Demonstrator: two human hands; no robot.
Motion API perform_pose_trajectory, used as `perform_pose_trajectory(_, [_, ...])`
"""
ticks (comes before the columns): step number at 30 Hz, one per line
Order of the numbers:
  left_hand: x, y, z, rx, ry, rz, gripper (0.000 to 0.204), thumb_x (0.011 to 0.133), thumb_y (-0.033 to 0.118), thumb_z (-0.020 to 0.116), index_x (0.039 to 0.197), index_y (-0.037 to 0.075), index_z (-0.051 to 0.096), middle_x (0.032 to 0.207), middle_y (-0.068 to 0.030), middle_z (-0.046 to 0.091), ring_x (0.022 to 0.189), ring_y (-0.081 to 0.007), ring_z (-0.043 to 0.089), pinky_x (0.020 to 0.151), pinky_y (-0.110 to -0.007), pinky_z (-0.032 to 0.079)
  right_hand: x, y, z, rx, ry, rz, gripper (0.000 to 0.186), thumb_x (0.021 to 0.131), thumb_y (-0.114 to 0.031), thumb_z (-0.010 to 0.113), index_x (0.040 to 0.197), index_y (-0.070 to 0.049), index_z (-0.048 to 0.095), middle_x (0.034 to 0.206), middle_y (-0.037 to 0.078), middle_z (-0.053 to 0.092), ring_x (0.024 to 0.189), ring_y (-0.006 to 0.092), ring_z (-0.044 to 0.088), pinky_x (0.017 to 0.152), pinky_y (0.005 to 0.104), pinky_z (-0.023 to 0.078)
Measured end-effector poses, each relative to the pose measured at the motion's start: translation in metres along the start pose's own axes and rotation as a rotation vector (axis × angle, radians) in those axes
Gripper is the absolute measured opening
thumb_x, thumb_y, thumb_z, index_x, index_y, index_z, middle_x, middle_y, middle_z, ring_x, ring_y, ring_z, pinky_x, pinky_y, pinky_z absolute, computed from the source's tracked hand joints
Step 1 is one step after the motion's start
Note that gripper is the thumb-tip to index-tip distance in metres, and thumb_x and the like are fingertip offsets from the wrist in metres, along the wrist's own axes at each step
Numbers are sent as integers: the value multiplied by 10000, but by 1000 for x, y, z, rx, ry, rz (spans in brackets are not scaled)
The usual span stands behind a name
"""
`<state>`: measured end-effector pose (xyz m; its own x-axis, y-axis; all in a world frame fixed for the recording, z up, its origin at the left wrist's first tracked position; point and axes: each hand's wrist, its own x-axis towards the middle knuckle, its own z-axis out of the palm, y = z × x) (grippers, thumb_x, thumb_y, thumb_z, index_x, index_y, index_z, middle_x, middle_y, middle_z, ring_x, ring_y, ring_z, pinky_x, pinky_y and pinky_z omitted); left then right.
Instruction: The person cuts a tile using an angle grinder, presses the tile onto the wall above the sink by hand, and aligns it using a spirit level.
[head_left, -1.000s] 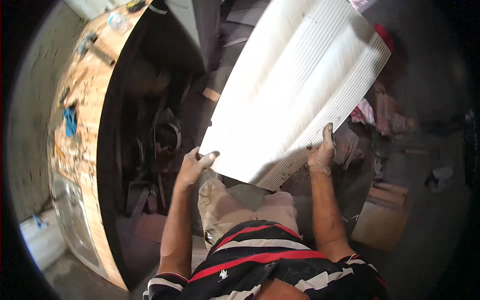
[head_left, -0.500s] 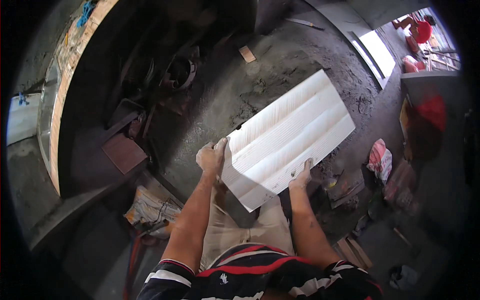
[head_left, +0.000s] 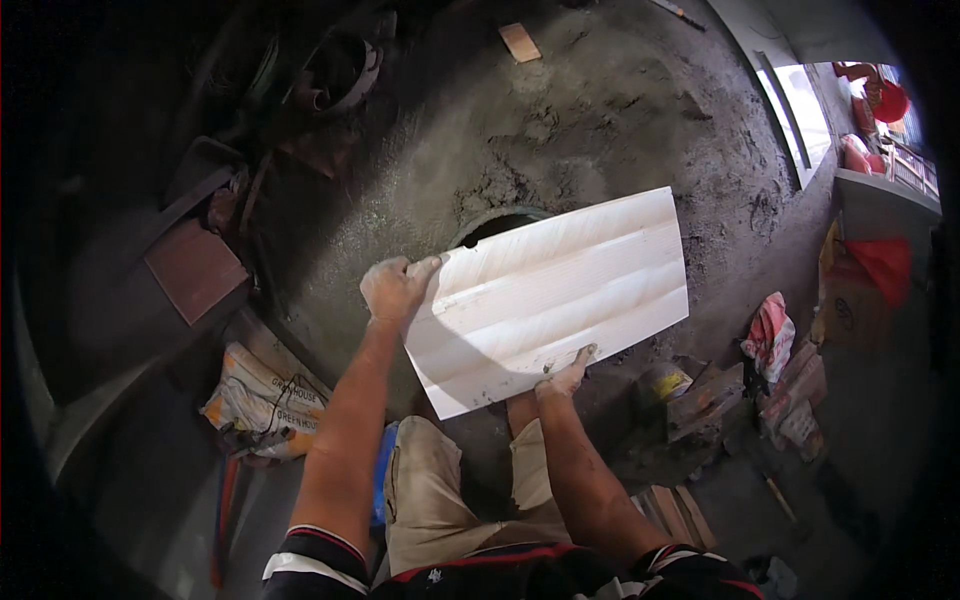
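A large rectangular wall tile, white with soft beige bands, is held tilted in front of my legs. My left hand is closed on its left edge, thumb lying over the face near the upper left corner. My right hand grips the lower edge, with the thumb on the face and the other fingers hidden underneath. Dark smudges mark the tile near the right thumb, and a small dark notch shows on its far edge. Behind that edge, the curved rim of a round container shows partly; the tile hides the rest.
Rough grey mortar covers the ground ahead, with a small brown tile piece on it. A reddish square tile and a printed sack lie left. Right are a pink-and-white bag, tile pieces and wood strips.
The tile has come closer to level and moved slightly left, with both hands still on it. The view has shifted, and the round rim behind the tile now shows.
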<state>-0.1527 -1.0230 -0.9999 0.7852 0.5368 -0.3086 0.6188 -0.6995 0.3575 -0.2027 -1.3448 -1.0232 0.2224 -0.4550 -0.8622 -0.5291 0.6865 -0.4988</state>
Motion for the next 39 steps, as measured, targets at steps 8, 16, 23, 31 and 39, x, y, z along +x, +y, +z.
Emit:
perform_pose_trajectory(8, [36, -39, 13, 28, -36, 15, 644, 769, 721, 690, 734, 81, 754, 711, -159, 688, 722, -380, 681, 695, -477, 526, 1, 44, 3, -308, -33, 114, 966, 921, -781, 495, 1491, -3, 436, 1440, 191, 533, 1230, 353, 567, 993, 523, 496])
perform_pose_trajectory(16, [58, -47, 7, 66, -139, 23, 716, 768, 765, 663, 757, 54, 749, 783, -141, 707, 824, -354, 684, 764, -465, 512, -4, 35, -4, -801, -181, 223, 1009, 901, -879, 249, 1249, 0, 599, 899, 144, 681, 675, 272, 669, 527, 393, 557])
perform_pose_trajectory(23, [41, -75, -2, -2, -114, 9, 723, 810, 768, 625, 823, 59, 768, 825, -158, 717, 866, -361, 688, 799, -478, 514, -3, 24, -2, -1055, -205, 387, 859, 917, -858, 266, 802, -63, 569, 597, 68, 531, 432, 191, 481, 385, 325, 367])
perform_pose_trajectory(31, [29, -66, -13, -94, 64, -55, 678, 850, 631, 689, 1214, 60, 659, 1190, -168, 611, 1165, -337, 539, 983, -484, 456, 20, -31, -50, -1334, -597, -151, 221, 982, -222, 662, 883, -26, 642, 626, 67, 597, 486, 175, 582, 444, 308, 467])
perform_pose_trajectory(39, [-157, 12, -39, -2013, -246, -1197, 859, 971, 635, 579, 1541, 23, 383, 1381, -193, 557, 1200, -297, 569, 1034, -421, 464, -185, 34, 49, -1358, -1470, -780, 483, 1038, -231, 481, 1445, 27, 517, 1491, 253, 510, 1408, 350, 461, 1107, 444, 429])
